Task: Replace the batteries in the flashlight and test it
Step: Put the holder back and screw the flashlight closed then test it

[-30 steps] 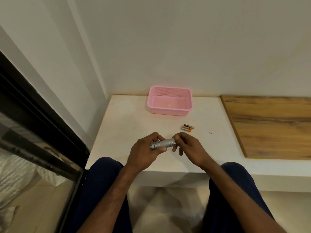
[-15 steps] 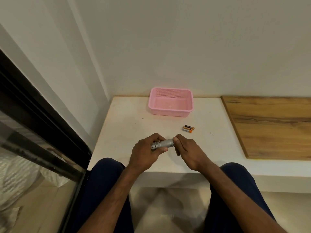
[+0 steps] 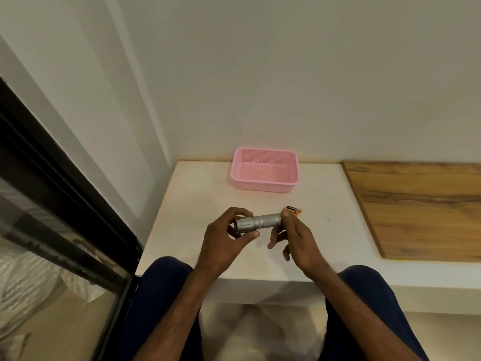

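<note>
Surroundings: white surface (image 3: 192,204) is filling the corner between two pale walls, a wood board (image 3: 416,204) is lying flat on its right part, and a dark-framed glass door (image 3: 59,183) is running along the left.
Obstruction: right hand (image 3: 299,243) is covering the flashlight's tail and is overlapping the near end of the batteries behind it.
Basket: pink basket (image 3: 263,187) is sitting at the back of the surface near the wall, well apart from the hands; only its own pink floor and perforated far wall are showing inside.
Batteries: two black-and-orange batteries (image 3: 294,210) are lying side by side on the surface, between basket and right hand.
Flashlight: silver flashlight (image 3: 263,221) is being held level above the front of the surface, head to the left, tail to the right.
Left fingers: left hand (image 3: 221,246) is curling thumb and fingers (image 3: 239,213) round the flashlight's wide head.
Right fingers: thumb tip is pressing on the tail end; the remaining fingers (image 3: 276,234) are hanging loosely bent beneath the barrel.
Legs: knees in dark trousers (image 3: 166,282) are touching the surface's front edge.
</note>
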